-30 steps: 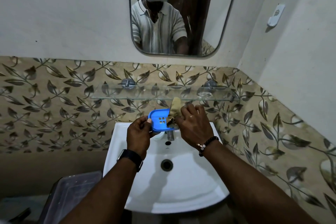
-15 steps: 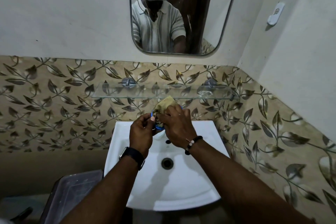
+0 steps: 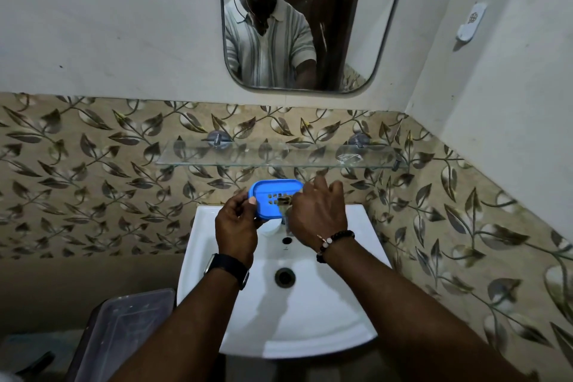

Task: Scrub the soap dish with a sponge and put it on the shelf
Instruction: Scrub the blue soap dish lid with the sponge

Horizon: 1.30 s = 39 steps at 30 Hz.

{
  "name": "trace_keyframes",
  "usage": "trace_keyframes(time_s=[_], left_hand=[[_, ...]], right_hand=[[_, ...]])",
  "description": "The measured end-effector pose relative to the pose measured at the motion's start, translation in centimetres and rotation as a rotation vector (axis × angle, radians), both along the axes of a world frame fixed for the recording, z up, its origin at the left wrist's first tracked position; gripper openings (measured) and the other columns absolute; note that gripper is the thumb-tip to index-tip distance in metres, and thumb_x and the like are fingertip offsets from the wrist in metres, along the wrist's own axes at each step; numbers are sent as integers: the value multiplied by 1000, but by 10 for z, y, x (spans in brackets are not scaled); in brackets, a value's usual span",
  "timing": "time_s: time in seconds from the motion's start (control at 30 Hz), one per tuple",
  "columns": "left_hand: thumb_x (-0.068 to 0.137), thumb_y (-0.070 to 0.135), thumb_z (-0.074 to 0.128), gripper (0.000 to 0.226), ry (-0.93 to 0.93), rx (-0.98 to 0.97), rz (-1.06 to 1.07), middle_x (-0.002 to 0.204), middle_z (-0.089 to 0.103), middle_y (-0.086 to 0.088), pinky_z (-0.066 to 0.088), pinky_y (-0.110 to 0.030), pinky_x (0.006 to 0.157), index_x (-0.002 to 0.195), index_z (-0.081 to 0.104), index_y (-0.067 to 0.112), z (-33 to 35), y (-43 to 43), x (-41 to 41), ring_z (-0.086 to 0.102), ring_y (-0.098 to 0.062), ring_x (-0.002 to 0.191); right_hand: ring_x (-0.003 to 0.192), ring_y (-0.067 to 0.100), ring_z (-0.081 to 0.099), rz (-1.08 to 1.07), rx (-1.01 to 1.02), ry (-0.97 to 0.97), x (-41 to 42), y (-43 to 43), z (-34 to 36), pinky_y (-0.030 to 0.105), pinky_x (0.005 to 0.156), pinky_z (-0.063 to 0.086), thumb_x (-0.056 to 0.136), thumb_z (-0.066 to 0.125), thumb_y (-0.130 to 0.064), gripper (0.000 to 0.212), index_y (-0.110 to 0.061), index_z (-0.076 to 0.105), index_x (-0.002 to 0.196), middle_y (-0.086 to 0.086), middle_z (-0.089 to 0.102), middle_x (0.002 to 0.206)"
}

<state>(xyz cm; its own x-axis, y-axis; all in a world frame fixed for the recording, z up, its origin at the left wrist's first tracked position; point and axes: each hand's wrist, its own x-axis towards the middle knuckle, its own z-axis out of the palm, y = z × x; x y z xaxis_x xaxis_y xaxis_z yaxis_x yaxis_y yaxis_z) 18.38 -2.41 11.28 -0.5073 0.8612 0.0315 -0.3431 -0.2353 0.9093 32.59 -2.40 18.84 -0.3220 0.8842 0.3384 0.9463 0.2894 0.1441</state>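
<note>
A blue soap dish [image 3: 269,195] with drain holes is held tilted above the back of the white sink [image 3: 325,319]. My left hand [image 3: 237,226] grips its left end. My right hand [image 3: 319,214] covers the dish's right end and presses a brownish sponge [image 3: 284,202] into it; only a sliver of the sponge shows under the fingers. The glass shelf [image 3: 248,156] hangs on the tiled wall just above the dish, with nothing on it.
A mirror [image 3: 310,18] hangs above the shelf. A clear plastic bin [image 3: 124,329] stands left of the sink. The tap is hidden behind my right hand. A white wall fixture [image 3: 471,22] is on the right wall.
The sponge has slid from over the dish's middle back to its right side, so the blue dish and its holes show again. Both hands stay above the sink's back.
</note>
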Motion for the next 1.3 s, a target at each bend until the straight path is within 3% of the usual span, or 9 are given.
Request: trace_keyframes(time_s=[0.1, 0.23, 0.4, 0.6, 0.7, 0.9, 1.03, 1.17, 1.3], left_hand=[[99, 7, 60, 10, -1, -10, -37, 94, 72, -13, 63, -32, 69, 107, 66, 7, -3, -3, 7, 70, -29, 88], [100, 7, 57, 12, 0, -38, -55, 95, 70, -16, 58, -32, 68, 107, 67, 8, 0, -2, 7, 64, -27, 84], [99, 6, 58, 17, 105, -20, -153, 102, 73, -21, 62, -36, 74, 113, 68, 3, 2, -1, 1, 71, -30, 87], [99, 6, 59, 15, 77, -14, -113, 96, 75, -13, 63, -37, 72, 110, 68, 3, 0, -1, -5, 74, -26, 84], [98, 6, 61, 10, 64, -7, -52, 86, 75, -4, 62, -32, 65, 101, 69, 9, 2, -1, -10, 75, -20, 79], [98, 8, 61, 11, 65, 10, 10, 90, 73, -6, 62, -28, 65, 101, 69, 14, 3, -1, -5, 72, -19, 82], [98, 7, 61, 13, 55, -17, -11, 99, 71, -14, 62, -28, 66, 110, 66, 5, 4, 0, -3, 69, -23, 85], [99, 6, 59, 22, 69, -51, -30, 107, 69, -27, 62, -34, 72, 118, 64, -3, 4, 2, -1, 67, -28, 89], [97, 2, 60, 31, 22, -68, -60, 88, 66, -18, 60, -35, 66, 129, 57, 6, 10, 2, -9, 66, -22, 73]], right_hand=[[116, 31, 44, 37, -208, 189, -10, -1, -7, 46, 88, 32, 88, 51, -26, 20, -20, 70, 87, 2, 66, 98], [106, 29, 44, 245, -256, 302, -15, -4, -10, 44, 85, 33, 92, 49, -29, 29, -33, 70, 112, 0, 57, 94], [110, 28, 48, 282, 8, 27, -1, 4, -11, 44, 87, 35, 89, 49, -34, 37, -35, 63, 123, 0, 59, 111], [100, 35, 56, 308, 252, -135, -1, 12, -6, 49, 86, 39, 87, 41, -16, 35, -15, 68, 109, 11, 62, 106], [98, 35, 58, 241, 288, -148, 5, 17, 0, 49, 83, 44, 86, 50, -18, 27, -15, 73, 101, 11, 65, 101], [105, 31, 51, 43, -25, -4, 0, 28, 9, 47, 87, 37, 80, 61, -36, 28, -17, 70, 97, 5, 66, 98], [115, 28, 46, 23, -262, 196, -2, 30, 1, 47, 88, 32, 89, 48, -31, 22, -22, 67, 91, -1, 65, 102], [119, 30, 40, 226, -328, 274, -12, 17, -11, 46, 86, 29, 96, 42, -30, 30, -27, 69, 107, 1, 62, 108], [120, 27, 40, 329, -205, 136, 1, 11, -14, 43, 86, 29, 89, 58, -41, 37, -38, 59, 126, -2, 60, 113]])
